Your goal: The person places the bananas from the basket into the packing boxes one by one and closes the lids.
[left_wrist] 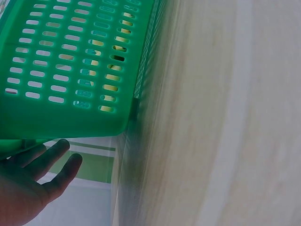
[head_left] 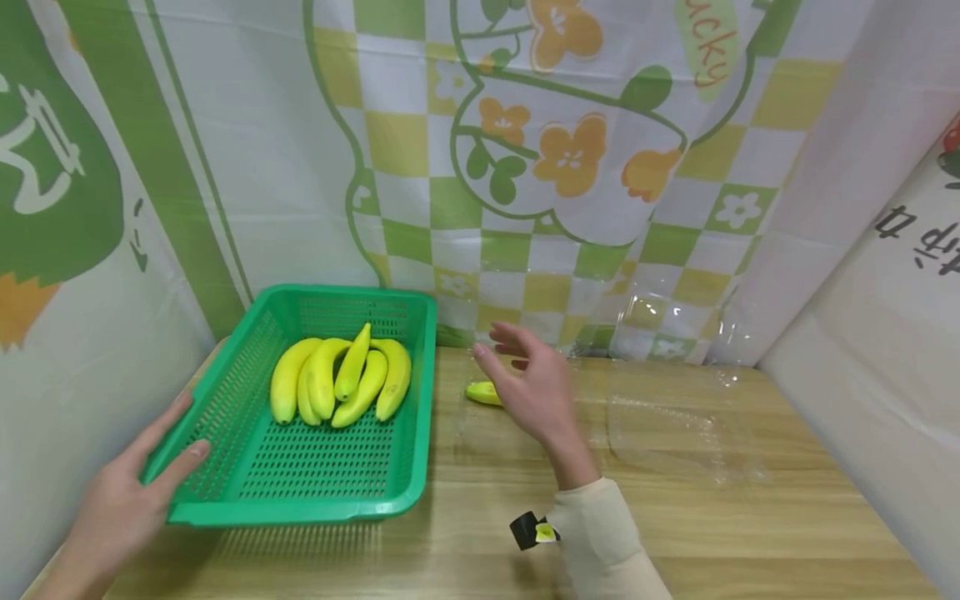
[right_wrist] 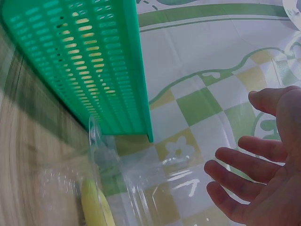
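A green plastic basket (head_left: 300, 512) with slotted walls stands at the left, holding several yellow bananas (head_left: 367, 387) bunched toward its back. My left hand (head_left: 123, 492) grips its left rim, thumb over the inner side and fingers outside; the left wrist view shows those fingers (left_wrist: 63, 176) beneath the rim. To the right of the basket, my right hand (head_left: 532, 387) hovers with fingers spread and nothing held. Below it lies one banana (head_left: 483, 392) inside a clear plastic container (right_wrist: 141, 188), partly hidden by the hand in the head view.
Another clear plastic container (head_left: 675, 417) with a raised lid sits at the right on the wooden table (head_left: 810, 533). A patterned cloth (head_left: 517, 242) hangs at the back, and side walls (head_left: 885, 333) close in the left and right. My right wrist wears a black strap piece (head_left: 525, 531).
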Tool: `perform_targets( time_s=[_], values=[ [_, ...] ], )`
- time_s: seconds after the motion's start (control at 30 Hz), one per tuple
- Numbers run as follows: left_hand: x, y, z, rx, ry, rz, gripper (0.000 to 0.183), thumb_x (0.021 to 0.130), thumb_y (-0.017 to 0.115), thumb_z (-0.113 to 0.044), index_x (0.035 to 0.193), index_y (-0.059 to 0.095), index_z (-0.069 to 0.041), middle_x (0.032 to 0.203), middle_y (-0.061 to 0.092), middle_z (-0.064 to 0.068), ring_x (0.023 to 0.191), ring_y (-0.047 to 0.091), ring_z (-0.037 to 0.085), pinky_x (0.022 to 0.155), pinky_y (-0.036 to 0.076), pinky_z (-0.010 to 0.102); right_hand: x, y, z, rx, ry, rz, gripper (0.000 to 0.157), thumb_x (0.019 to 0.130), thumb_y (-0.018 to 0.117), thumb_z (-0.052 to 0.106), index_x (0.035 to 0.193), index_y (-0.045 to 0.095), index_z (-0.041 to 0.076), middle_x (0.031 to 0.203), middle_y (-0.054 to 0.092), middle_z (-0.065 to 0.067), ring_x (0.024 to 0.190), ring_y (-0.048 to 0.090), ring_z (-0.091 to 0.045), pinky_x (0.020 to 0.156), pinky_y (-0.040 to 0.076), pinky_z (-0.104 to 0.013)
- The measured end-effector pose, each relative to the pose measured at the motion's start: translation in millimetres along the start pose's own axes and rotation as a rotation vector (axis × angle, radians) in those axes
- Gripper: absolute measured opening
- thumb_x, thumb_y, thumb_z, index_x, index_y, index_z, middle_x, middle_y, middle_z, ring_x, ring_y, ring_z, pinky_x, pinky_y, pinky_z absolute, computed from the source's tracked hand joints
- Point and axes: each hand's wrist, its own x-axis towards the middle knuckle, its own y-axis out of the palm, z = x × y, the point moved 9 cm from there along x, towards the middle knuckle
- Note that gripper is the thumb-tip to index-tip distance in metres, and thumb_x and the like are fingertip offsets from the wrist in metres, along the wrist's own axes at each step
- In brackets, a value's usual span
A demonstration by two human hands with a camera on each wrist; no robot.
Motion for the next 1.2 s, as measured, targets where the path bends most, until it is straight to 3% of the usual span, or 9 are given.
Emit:
perform_targets(
  time_s=[0.33,0.57,0.73,1.07,1.2],
  values=[
    [-1.4,-1.3,2.3,-0.001,0.012,-0.019,0.071,0.111,0.051,-0.048,0.166,0.005,-0.052,0.177,0.001,0.018,0.161,-0.002,0.051,0.124,0.003,0.079,16.1,20.4,16.1,0.096,-0.014,0.028,0.048,0.102,0.071,0.038,0.145,0.065,0.017,0.138,0.073,-0.002,0.123,0.070,-0.022,0.108,0.058,-0.045],
    [0.0,-2.4,1.2,0.017,-0.003,-0.023,0.071,0.111,0.050,-0.049,0.165,0.004,-0.053,0.176,0.001,0.023,0.157,0.002,0.062,0.119,0.009,0.085,28.7,37.9,25.4,0.161,-0.011,0.043,0.048,0.101,0.073,0.035,0.143,0.066,0.013,0.134,0.075,-0.006,0.122,0.071,-0.023,0.105,0.060,-0.041],
    [0.1,-1.2,1.7,0.015,-0.007,-0.024,0.071,0.111,0.050,-0.049,0.165,0.004,-0.053,0.175,0.003,0.025,0.158,0.004,0.060,0.121,0.009,0.083,34.1,48.3,31.1,0.154,0.011,0.069,0.049,0.101,0.073,0.039,0.144,0.066,0.015,0.134,0.074,-0.005,0.122,0.071,-0.023,0.103,0.060,-0.041],
    [-0.8,0.6,3.6,-0.010,0.014,-0.035,0.071,0.112,0.051,-0.046,0.165,0.006,-0.053,0.177,0.001,0.018,0.162,-0.002,0.046,0.129,-0.001,0.072,47.9,66.8,33.2,0.129,0.055,0.113,0.053,0.101,0.072,0.046,0.146,0.064,0.021,0.134,0.074,-0.001,0.126,0.068,-0.022,0.103,0.059,-0.042],
    [-1.1,1.0,1.9,-0.009,0.004,-0.028,0.070,0.112,0.050,-0.047,0.165,0.004,-0.053,0.177,0.000,0.018,0.161,-0.003,0.050,0.127,0.000,0.076,52.5,72.6,36.8,0.124,0.060,0.129,0.052,0.101,0.071,0.047,0.146,0.064,0.020,0.134,0.074,-0.001,0.127,0.069,-0.022,0.103,0.059,-0.040]
  ],
)
